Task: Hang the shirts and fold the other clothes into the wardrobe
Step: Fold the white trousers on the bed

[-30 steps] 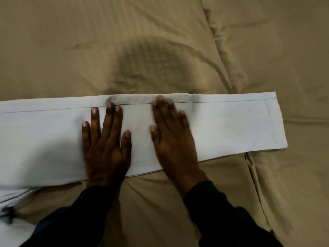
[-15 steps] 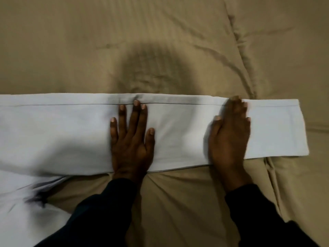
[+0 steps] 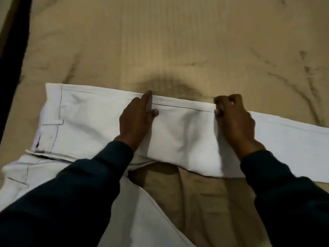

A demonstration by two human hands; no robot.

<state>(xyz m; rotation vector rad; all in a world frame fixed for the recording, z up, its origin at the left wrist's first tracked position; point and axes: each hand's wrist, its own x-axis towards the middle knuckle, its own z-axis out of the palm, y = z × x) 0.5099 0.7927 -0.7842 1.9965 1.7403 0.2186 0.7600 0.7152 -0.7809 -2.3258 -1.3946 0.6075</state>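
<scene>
White trousers [image 3: 178,129] lie flat on the bed [image 3: 160,41], waistband to the left, one leg running right. Left hand [image 3: 137,120] rests edge-on across the leg near its far seam, fingers straight. Right hand [image 3: 233,118] pinches that seam further along the leg. Soft, light, limp cloth; likely best gripped at seam or waistband.

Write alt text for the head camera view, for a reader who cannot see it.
A person in dark sleeves works on white trousers spread across a tan bedsheet. The left hand lies on the upper leg with fingers extended toward the far edge, while the right hand pinches that edge. The waistband lies at the left.
</scene>
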